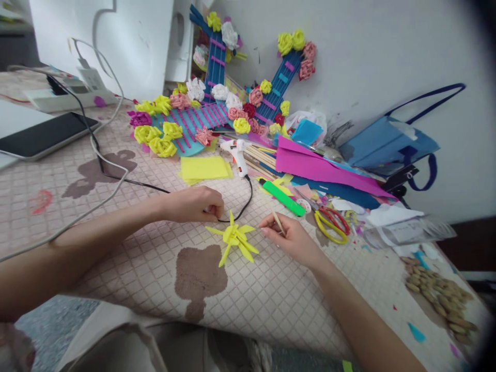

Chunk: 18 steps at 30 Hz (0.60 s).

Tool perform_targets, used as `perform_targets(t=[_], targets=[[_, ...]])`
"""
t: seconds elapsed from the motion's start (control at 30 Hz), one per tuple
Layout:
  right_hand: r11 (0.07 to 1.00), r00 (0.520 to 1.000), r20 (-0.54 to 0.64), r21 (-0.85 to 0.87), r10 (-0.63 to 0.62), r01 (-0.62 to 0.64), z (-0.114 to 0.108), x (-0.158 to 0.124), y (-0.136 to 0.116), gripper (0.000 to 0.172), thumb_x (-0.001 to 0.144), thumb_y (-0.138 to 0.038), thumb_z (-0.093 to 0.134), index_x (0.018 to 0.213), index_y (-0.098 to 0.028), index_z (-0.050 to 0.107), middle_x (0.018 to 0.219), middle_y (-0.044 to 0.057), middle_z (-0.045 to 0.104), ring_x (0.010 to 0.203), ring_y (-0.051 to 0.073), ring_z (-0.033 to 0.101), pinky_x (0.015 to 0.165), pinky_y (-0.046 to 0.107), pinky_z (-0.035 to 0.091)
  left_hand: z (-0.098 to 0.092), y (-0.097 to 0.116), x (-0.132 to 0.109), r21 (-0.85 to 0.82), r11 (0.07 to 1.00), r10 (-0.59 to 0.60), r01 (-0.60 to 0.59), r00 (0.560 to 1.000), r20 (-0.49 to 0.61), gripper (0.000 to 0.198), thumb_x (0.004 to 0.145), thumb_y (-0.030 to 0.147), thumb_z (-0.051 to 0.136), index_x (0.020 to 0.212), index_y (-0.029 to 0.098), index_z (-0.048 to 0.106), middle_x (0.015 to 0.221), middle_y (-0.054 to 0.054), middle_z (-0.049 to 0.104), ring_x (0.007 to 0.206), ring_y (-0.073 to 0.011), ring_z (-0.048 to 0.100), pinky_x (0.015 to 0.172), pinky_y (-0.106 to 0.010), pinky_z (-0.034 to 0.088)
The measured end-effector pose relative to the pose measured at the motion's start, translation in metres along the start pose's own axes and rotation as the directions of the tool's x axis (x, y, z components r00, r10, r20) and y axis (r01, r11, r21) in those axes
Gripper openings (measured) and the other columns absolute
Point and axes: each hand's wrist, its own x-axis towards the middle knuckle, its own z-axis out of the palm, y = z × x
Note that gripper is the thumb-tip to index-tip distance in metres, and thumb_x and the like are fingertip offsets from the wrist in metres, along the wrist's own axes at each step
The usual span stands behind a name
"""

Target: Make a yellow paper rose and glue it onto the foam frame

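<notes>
checked tabletop (279,294) carries a yellow paper flower (233,236) toward its front edge, probably there for easy reach. beside it, the right hand (292,236) pinches a short stick (278,223), likely for fine control; the left hand (194,204) curls by the black cord (251,196), its grip unclear.
</notes>
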Motion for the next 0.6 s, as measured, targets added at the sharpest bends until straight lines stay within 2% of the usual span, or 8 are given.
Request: perform_targets(t=[0.2, 0.4, 0.5, 0.57, 0.6], targets=[[0.999, 0.999, -0.039, -0.042, -0.036, 0.034, 0.001, -0.003, -0.004, 0.010, 0.085, -0.031, 0.055, 0.084, -0.021, 0.058, 0.072, -0.001, 0.056, 0.066, 0.014, 0.051, 0.058, 0.025, 0.037, 0.002, -0.005, 0.000, 0.119, 0.993, -0.003, 0.011, 0.998, -0.071, 0.011, 0.079, 0.015, 0.053, 0.075, 0.016, 0.063, 0.073, -0.001, 0.060, 0.066, -0.0116, 0.054, 0.061, -0.020, 0.039], [0.982, 0.996, -0.010, -0.171, -0.089, 0.086, 0.006, -0.008, -0.011, 0.011, 0.088, -0.030, 0.052, 0.084, -0.022, 0.059, 0.074, 0.000, 0.059, 0.066, 0.014, 0.051, 0.058, 0.026, 0.037, 0.001, -0.009, 0.001, 0.383, 0.905, -0.068, 0.185, 0.951, -0.301, 0.010, 0.084, 0.018, 0.053, 0.081, 0.014, 0.062, 0.084, -0.007, 0.061, 0.079, -0.0186, 0.055, 0.071, -0.029, 0.040], [0.972, 0.994, 0.021, -0.208, -0.112, 0.114, 0.008, -0.009, -0.012, 0.011, 0.087, -0.030, 0.054, 0.083, -0.022, 0.060, 0.075, 0.000, 0.060, 0.063, 0.013, 0.050, 0.055, 0.026, 0.036, -0.002, -0.001, -0.001, 0.306, 0.939, -0.049, 0.158, 0.940, -0.336, 0.011, 0.085, 0.023, 0.055, 0.083, 0.015, 0.062, 0.086, -0.007, 0.061, 0.079, -0.0179, 0.056, 0.071, -0.028, 0.040], [0.968, 0.992, 0.046, -0.217, -0.119, 0.126, 0.009, -0.010, -0.013, 0.008, 0.085, -0.029, 0.057, 0.082, -0.022, 0.060, 0.071, -0.001, 0.059, 0.058, 0.011, 0.047, 0.052, 0.024, 0.034, -0.003, 0.007, -0.004, 0.148, 0.986, -0.044, 0.083, 0.967, -0.251, 0.013, 0.083, 0.028, 0.058, 0.082, 0.015, 0.062, 0.084, -0.004, 0.062, 0.076, -0.0151, 0.056, 0.067, -0.024, 0.041], [0.968, 0.991, 0.057, -0.218, -0.117, 0.127, 0.010, -0.010, -0.013, 0.007, 0.083, -0.028, 0.059, 0.081, -0.022, 0.059, 0.070, -0.002, 0.058, 0.056, 0.010, 0.046, 0.051, 0.024, 0.034, -0.004, 0.011, -0.005, 0.072, 0.996, -0.041, 0.054, 0.985, -0.165, 0.014, 0.082, 0.030, 0.061, 0.082, 0.016, 0.062, 0.082, -0.003, 0.062, 0.074, -0.0139, 0.057, 0.066, -0.023, 0.041]])
